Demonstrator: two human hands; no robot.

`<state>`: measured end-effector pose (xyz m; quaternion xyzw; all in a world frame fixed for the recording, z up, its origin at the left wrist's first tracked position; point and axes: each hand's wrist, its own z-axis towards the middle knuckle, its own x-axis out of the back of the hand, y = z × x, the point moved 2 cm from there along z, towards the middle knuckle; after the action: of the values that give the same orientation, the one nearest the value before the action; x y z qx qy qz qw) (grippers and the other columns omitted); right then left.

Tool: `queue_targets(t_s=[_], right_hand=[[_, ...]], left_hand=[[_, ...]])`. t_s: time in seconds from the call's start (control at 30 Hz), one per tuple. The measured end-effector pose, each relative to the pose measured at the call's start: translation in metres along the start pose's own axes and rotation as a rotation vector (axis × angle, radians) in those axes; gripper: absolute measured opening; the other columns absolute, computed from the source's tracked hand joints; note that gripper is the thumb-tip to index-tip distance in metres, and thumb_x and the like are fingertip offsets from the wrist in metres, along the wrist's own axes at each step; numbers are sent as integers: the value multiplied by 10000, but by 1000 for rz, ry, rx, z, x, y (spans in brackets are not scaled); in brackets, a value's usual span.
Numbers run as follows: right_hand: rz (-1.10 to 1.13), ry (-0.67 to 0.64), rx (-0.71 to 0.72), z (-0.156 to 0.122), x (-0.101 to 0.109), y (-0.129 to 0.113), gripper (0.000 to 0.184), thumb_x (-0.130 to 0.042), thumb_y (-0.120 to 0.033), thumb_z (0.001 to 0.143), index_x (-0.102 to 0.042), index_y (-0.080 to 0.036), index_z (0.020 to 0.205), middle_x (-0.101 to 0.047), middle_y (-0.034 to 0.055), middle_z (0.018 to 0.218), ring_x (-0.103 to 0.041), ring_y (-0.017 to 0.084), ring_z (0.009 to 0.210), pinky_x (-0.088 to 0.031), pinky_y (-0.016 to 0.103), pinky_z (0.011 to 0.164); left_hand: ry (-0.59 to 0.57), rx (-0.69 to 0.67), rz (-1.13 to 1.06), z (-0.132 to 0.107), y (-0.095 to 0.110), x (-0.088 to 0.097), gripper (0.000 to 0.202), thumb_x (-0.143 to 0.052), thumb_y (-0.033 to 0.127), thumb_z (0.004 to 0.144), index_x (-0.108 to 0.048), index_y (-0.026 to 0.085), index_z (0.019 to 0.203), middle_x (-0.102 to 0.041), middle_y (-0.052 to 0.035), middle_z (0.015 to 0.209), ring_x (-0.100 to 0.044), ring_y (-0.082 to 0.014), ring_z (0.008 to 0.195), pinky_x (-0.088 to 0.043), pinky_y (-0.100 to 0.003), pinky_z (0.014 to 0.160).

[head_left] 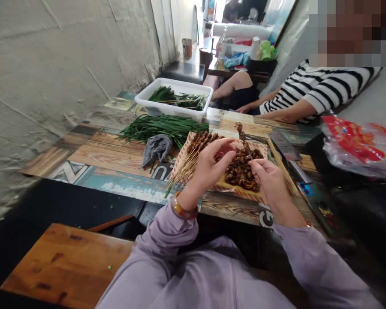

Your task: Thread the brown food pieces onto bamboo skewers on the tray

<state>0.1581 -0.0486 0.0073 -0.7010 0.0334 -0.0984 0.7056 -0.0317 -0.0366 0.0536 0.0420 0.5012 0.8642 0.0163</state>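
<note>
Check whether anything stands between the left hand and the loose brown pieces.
Nothing visible does: the left hand is at the left edge of the brown pieces. The skewer in the right hand rises close by, at the pile's far side, but leaves the nearer pieces uncovered.

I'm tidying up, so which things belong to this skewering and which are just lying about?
In the job:
skewer in the right hand
brown pieces
loaded skewers

Lying about, apparently:
grey cloth
cleaver
plastic bags

Greens: can't tell.
</note>
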Motion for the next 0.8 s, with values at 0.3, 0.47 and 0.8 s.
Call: queue_targets(t_s=[0.3,0.47,0.8], right_hand=[[333,-214,-140,-19,-91,-24,353,-783,-378,626,-611,-157,839,-561,-61,607,-351,14,394,-202,164,354],[351,-215,-189,-14,-126,-23,277,-784,-301,671,-575,-165,790,-553,-71,561,-397,27,380,-223,154,327],[307,-172,-224,-17,-142,-13,385,-679,-109,789,-534,-101,1145,-583,-75,555,-509,56,426,-389,143,360]], left_hand=[[-19,-4,569,-54,-12,87,342,-546,307,896,-600,176,1207,-703,-85,1009,-653,-185,939,-487,-341,898],[-47,106,457,-67,-27,82,340,-537,293,891,-608,158,1194,-714,-94,1016,-671,-181,925,-509,-332,871],[46,36,436,-72,-18,96,359,-585,319,871,-616,179,1200,-717,-86,1016,-670,-178,927,-511,-342,895]])
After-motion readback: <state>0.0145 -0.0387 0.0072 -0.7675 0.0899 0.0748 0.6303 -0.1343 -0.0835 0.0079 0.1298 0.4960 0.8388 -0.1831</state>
